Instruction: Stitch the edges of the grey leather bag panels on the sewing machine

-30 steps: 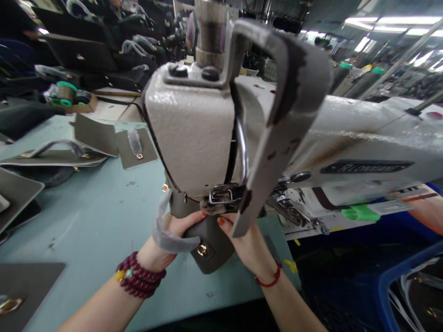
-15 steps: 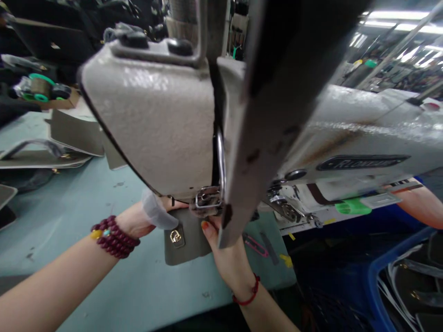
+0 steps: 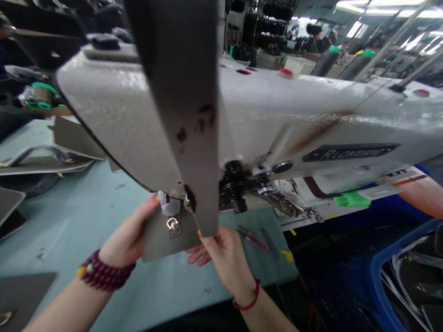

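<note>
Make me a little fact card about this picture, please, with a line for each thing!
Machine: big pale sewing machine
Work piece: gray panel with a gold metal fitting
Left hand: at the panel's left edge
Right hand: by the panel's right edge
Left wrist: dark red beads
Right wrist: red bracelet
Table: green-blue

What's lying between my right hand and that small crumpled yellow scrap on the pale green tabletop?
In the head view, pink-handled snips, then a flat grey strip, lie between your right hand and the yellow scrap.
</note>
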A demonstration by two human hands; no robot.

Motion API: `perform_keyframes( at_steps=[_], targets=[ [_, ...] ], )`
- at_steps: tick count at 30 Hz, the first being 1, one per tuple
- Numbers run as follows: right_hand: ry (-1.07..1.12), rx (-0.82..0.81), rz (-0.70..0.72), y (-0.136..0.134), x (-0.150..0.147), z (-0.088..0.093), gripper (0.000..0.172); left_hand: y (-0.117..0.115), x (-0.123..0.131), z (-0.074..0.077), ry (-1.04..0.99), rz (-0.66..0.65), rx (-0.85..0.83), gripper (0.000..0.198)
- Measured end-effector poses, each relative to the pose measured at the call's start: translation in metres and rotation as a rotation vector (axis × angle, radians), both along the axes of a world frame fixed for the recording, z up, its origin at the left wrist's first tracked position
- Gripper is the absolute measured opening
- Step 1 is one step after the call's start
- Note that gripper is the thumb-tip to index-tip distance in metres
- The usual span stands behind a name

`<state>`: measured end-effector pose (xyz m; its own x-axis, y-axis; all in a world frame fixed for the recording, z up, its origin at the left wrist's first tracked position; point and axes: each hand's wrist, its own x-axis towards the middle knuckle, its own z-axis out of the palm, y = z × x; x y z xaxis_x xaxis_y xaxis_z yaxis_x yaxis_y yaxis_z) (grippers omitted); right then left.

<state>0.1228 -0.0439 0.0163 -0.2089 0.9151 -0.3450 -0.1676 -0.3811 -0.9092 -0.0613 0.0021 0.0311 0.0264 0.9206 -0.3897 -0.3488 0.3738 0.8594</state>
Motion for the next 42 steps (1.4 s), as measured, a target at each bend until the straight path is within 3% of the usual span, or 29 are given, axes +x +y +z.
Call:
perform_keyframes(
  at_steps=[2,4,7,11,16,23,35,42],
  targets=[
    [0.049,-0.017,0.005,-0.004,0.0,-0.001,0.055,-0.032,0.004,-0.019,-0.147,0.03,-0.061,0.041],
    [0.08,-0.014,0.013,-0.007,0.0,0.001,0.056,-0.06,0.019,-0.032,-0.32,0.066,-0.004,0.057],
    [0.08,-0.002,0.005,-0.008,0.0,0.004,0.053,-0.08,0.051,-0.033,-0.329,0.116,0.057,0.061],
    [0.043,0.021,-0.025,-0.009,-0.002,0.006,0.049,-0.07,0.074,-0.019,-0.228,0.173,-0.205,0.039],
    [0.032,0.028,-0.022,-0.009,-0.001,0.009,0.047,-0.062,0.062,-0.016,-0.021,0.155,-0.342,0.047],
    [0.003,0.011,-0.005,-0.012,0.004,0.011,0.045,-0.068,0.053,-0.017,0.102,0.038,-0.207,0.039],
    [-0.021,0.073,-0.014,0.003,0.001,0.006,0.042,-0.047,0.05,-0.016,0.109,0.011,-0.098,0.036],
    [-0.031,0.073,-0.042,0.015,-0.001,0.006,0.045,-0.034,0.046,-0.022,0.116,-0.033,-0.149,0.042]
  ],
)
